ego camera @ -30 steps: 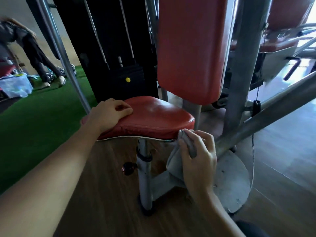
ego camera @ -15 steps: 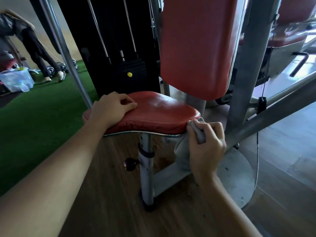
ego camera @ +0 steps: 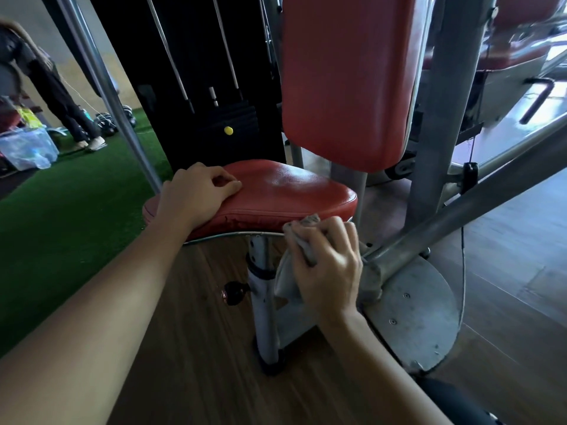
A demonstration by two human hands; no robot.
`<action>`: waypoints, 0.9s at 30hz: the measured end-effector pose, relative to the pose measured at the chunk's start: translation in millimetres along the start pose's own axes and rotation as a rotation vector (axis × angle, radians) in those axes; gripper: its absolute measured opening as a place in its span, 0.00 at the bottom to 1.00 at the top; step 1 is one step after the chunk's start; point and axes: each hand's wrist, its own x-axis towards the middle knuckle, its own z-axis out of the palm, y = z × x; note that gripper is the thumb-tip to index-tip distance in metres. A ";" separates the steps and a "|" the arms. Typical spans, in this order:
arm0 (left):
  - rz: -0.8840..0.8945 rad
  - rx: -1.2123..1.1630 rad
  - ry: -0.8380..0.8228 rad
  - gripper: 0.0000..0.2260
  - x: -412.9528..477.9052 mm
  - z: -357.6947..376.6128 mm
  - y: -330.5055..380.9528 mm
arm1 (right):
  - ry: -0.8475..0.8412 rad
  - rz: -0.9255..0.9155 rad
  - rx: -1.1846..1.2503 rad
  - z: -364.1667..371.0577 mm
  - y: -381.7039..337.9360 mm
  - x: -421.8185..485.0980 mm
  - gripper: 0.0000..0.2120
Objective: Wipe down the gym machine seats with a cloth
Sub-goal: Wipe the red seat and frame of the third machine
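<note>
Cloth [ego camera: 287, 280], grey and limp, bunched in right hand [ego camera: 331, 271] with fingers curled tight around it, pressed to the rim of the red seat pad [ego camera: 291, 191] at five o'clock. Left hand [ego camera: 196, 191] at nine o'clock, braced on the pad, fingers loosely curled, holding nothing. Looks light, soft, easily folded; probably best held wadded in the palm. Padded vinyl likely slick, slightly yielding.

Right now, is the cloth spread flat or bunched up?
Bunched. The right hand grips the cloth in a wad at the seat edge; a loose end hangs below.
</note>
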 end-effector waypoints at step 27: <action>0.008 -0.014 0.028 0.14 -3.0 0.2 4.0 | 0.171 0.382 0.188 -14.1 45.7 20.9 0.05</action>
